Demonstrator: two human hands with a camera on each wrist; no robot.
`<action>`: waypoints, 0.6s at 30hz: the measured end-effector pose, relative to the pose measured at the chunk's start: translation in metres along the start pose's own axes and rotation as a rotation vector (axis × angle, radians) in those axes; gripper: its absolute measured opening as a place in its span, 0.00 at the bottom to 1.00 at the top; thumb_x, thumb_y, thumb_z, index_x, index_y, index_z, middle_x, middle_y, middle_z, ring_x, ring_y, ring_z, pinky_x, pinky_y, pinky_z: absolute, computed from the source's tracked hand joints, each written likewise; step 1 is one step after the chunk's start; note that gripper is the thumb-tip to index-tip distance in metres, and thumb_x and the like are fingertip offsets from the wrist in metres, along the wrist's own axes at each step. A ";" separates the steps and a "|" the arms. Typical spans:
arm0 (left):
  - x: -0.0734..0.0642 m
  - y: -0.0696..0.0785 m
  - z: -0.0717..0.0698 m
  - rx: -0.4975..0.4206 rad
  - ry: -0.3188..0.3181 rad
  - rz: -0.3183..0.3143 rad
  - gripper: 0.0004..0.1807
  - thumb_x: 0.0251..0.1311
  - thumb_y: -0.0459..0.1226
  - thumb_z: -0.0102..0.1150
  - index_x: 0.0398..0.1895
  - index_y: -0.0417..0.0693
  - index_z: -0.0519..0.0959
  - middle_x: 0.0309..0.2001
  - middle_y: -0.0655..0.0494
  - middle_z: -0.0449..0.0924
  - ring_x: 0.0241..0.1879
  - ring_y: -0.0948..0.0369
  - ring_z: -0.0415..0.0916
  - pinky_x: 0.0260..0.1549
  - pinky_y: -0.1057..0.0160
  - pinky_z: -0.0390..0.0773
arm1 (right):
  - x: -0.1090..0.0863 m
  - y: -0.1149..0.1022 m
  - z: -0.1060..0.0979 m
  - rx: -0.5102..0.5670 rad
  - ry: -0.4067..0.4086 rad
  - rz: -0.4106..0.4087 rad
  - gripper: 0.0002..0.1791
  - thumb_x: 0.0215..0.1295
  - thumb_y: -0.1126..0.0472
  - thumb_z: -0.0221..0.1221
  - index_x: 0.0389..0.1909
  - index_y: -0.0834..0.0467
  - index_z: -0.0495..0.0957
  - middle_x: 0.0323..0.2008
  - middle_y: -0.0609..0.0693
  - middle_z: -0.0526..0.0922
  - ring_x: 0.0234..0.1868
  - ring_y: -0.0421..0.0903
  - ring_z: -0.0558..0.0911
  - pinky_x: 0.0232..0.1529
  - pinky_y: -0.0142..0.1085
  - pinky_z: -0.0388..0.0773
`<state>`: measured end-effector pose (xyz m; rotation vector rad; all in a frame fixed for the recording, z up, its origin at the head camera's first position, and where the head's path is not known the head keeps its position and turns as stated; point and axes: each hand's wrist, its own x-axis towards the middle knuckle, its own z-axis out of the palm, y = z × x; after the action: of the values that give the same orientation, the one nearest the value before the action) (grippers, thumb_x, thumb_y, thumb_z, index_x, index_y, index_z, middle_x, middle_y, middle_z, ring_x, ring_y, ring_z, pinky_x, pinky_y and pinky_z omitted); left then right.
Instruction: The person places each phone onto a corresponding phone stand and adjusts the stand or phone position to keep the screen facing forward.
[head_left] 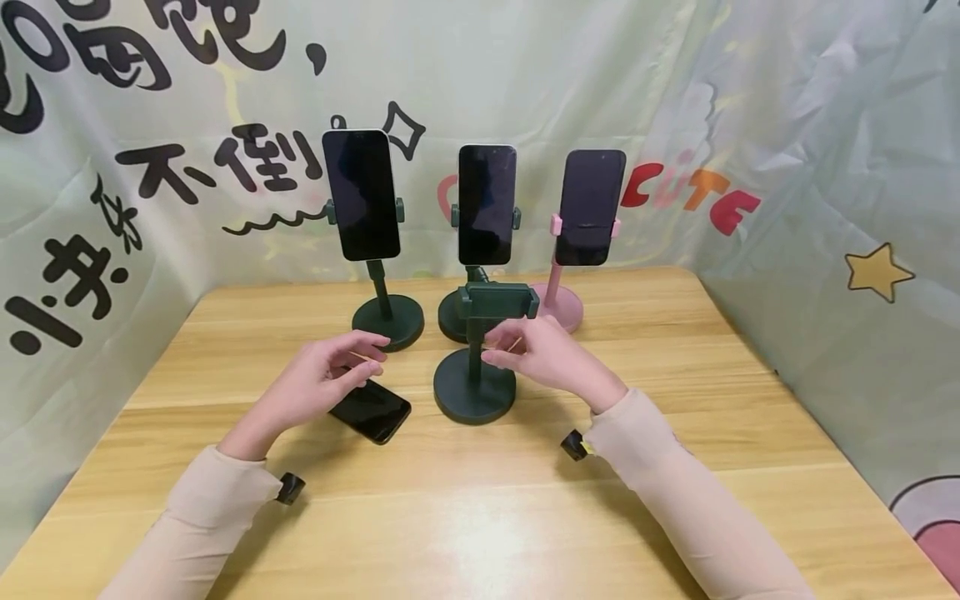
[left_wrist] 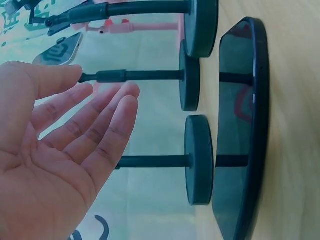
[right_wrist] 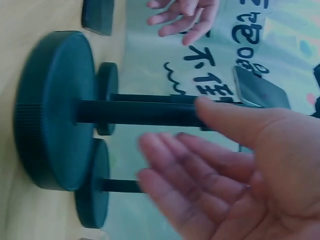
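A black phone lies flat on the wooden table, its screen up. Above it hovers my left hand, fingers loosely bent and holding nothing; the left wrist view has the palm apart from the phone. A dark green phone stand with a bare clamp stands in front of the other stands. Beside its stem is my right hand, fingers spread and relaxed. The thumb overlaps the stem in the right wrist view; whether it touches I cannot tell.
Behind stand three upright phones in holders: a left phone and a middle phone on dark green stands, and a right phone on a pink stand. A printed cloth hangs behind the table.
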<state>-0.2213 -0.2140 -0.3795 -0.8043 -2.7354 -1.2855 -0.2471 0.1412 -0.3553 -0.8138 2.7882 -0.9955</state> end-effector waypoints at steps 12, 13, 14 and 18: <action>-0.004 -0.002 -0.023 -0.002 0.092 -0.015 0.17 0.77 0.35 0.62 0.65 0.47 0.81 0.49 0.49 0.91 0.42 0.70 0.89 0.42 0.61 0.91 | -0.010 -0.016 0.001 0.045 -0.158 -0.107 0.11 0.74 0.55 0.69 0.49 0.57 0.90 0.32 0.45 0.91 0.36 0.48 0.92 0.84 0.62 0.55; -0.005 -0.002 -0.025 0.003 0.097 -0.016 0.17 0.77 0.35 0.62 0.65 0.48 0.81 0.49 0.49 0.91 0.42 0.70 0.89 0.42 0.60 0.91 | -0.011 -0.018 0.003 0.051 -0.167 -0.113 0.12 0.74 0.54 0.68 0.50 0.57 0.89 0.32 0.45 0.91 0.36 0.48 0.92 0.81 0.58 0.65; -0.005 -0.003 -0.026 0.007 0.103 -0.019 0.17 0.77 0.35 0.63 0.65 0.48 0.81 0.48 0.49 0.91 0.41 0.70 0.89 0.41 0.60 0.91 | -0.011 -0.019 0.005 0.060 -0.174 -0.116 0.13 0.74 0.54 0.68 0.51 0.58 0.89 0.32 0.45 0.91 0.37 0.48 0.92 0.75 0.53 0.74; -0.008 -0.005 -0.032 0.020 0.111 -0.044 0.16 0.77 0.36 0.62 0.65 0.49 0.82 0.47 0.49 0.91 0.40 0.70 0.89 0.40 0.63 0.90 | -0.010 -0.026 0.018 0.087 -0.212 -0.107 0.17 0.76 0.52 0.67 0.56 0.60 0.87 0.41 0.46 0.92 0.41 0.42 0.90 0.47 0.35 0.88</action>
<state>-0.2231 -0.2438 -0.3639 -0.6537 -2.6895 -1.2671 -0.2223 0.1194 -0.3551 -1.0017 2.5296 -0.9744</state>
